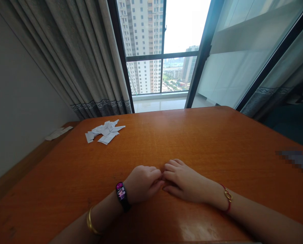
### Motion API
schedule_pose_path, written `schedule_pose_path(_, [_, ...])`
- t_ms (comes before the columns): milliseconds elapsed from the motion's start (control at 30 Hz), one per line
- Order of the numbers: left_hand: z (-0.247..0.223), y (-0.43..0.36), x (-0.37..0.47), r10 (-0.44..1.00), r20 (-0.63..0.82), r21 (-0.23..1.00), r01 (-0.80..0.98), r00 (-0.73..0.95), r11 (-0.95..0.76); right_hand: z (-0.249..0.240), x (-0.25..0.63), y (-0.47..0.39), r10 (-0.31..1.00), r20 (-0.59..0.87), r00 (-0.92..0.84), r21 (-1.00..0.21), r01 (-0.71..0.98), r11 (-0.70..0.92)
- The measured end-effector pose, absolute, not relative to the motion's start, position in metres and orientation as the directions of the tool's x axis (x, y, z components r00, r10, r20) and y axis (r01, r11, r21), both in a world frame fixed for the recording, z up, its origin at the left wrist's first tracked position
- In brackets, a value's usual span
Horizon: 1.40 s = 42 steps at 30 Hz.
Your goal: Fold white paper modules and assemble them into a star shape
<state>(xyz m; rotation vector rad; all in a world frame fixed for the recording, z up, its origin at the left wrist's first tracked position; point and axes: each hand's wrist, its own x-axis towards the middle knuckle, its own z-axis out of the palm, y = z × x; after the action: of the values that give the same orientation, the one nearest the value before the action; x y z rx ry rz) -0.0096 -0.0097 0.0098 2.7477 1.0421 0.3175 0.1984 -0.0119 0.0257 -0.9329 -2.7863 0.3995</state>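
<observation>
My left hand (144, 183) rests near the front middle of the brown wooden table (182, 135), its fingers curled together. A black smart band (121, 193) and a gold bangle (90, 222) are on that arm. My right hand (183, 179) lies just to its right, fingers bent, with a red cord bracelet (228, 196) at the wrist. The fingertips of both hands meet or nearly meet. Whether anything small is between them cannot be made out. Beyond my left hand, a loose pile of white paper pieces (107, 130) lies at the table's far left.
More white paper (59, 133) lies on a ledge left of the table. A pixelated patch (299, 162) covers something at the right edge. Grey curtains (95, 61) and a window (163, 56) stand behind the table.
</observation>
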Motion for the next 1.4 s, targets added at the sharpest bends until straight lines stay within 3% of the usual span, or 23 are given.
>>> schedule_pose_path(1400, [0.0117, -0.0102, -0.0089, 0.668, 0.139, 0.266, 0.622, 0.732, -0.737, 0.0270, 0.1985, -0.0111, 0.613, 0.073, -0.787, -0.322, 0.563, 0.761])
